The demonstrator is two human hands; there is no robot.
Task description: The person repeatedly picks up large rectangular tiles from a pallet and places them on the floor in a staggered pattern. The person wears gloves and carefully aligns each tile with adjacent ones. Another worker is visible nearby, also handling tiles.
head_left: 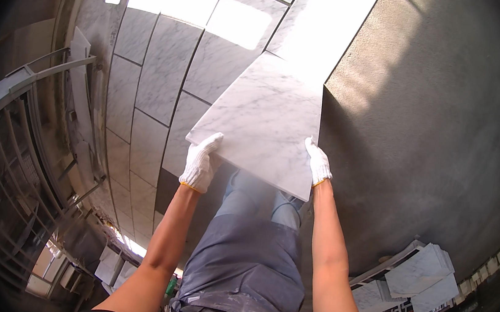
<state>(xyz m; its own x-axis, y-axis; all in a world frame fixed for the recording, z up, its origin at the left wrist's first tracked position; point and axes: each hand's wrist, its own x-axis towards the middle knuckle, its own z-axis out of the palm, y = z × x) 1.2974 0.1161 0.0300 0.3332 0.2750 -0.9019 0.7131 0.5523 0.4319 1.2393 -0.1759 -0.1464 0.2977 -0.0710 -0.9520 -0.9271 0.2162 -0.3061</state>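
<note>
A large white marble slab (267,112) with grey veins is held out in front of me, roughly level. My left hand (201,161), in a white knit glove with a yellow cuff edge, grips its near left corner, thumb on top. On the right edge my right hand (317,162), gloved the same way, has its thumb over the face. The fingers of both hands are hidden under the slab. Beyond and to the left, similar marble slabs (167,45) lie in rows on the floor with dark gaps between them.
Bare grey concrete floor (437,134) spreads to the right. A metal rack (36,79) with leaning slabs stands at the left. More stacked marble pieces (424,277) rest on a stand at the lower right. Bright sunlight falls across the far slabs.
</note>
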